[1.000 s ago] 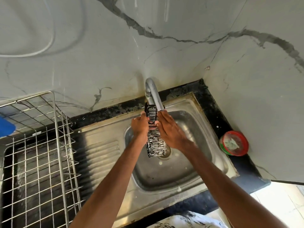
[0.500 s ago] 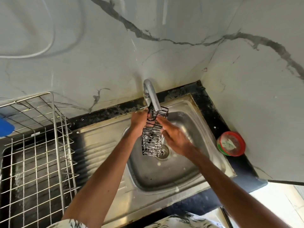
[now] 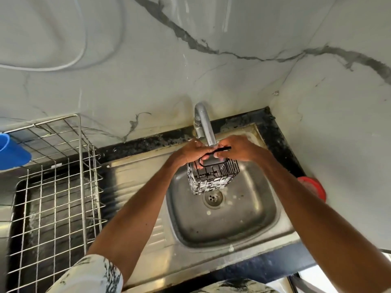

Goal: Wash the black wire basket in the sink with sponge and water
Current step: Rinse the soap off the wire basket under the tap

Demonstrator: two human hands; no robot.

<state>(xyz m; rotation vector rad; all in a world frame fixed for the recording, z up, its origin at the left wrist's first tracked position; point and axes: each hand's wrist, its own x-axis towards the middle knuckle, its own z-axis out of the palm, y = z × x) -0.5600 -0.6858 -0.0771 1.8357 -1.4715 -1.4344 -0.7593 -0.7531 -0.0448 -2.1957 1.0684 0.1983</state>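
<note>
While my left hand [image 3: 189, 154] curls its fingers round the top edge of the black wire basket [image 3: 211, 180] and my right hand [image 3: 240, 151] pinches the bent hook wire above its rim, the basket hangs between them, mouth up. It sits just under the spout of the tap [image 3: 204, 125] and over the drain [image 3: 212, 197] of the steel sink [image 3: 228, 229], clear of the bowl. I judge it light and stiff, a cage of thin wires that will not give. White suds cling to its lower bars, so it should be slippery. The rim and the hook seem the best places to grip, since they give my fingers something to close round and leave the sides free for scrubbing. I see no sponge in either hand, and I cannot tell whether water is running. Further out on the left, a wire dish rack [image 3: 53, 197] stands on the dark desk [image 3: 279, 142] with a blue cup [image 3: 12, 154] at its corner. A red-lidded tub [image 3: 315, 187] shows past my right forearm.
</note>
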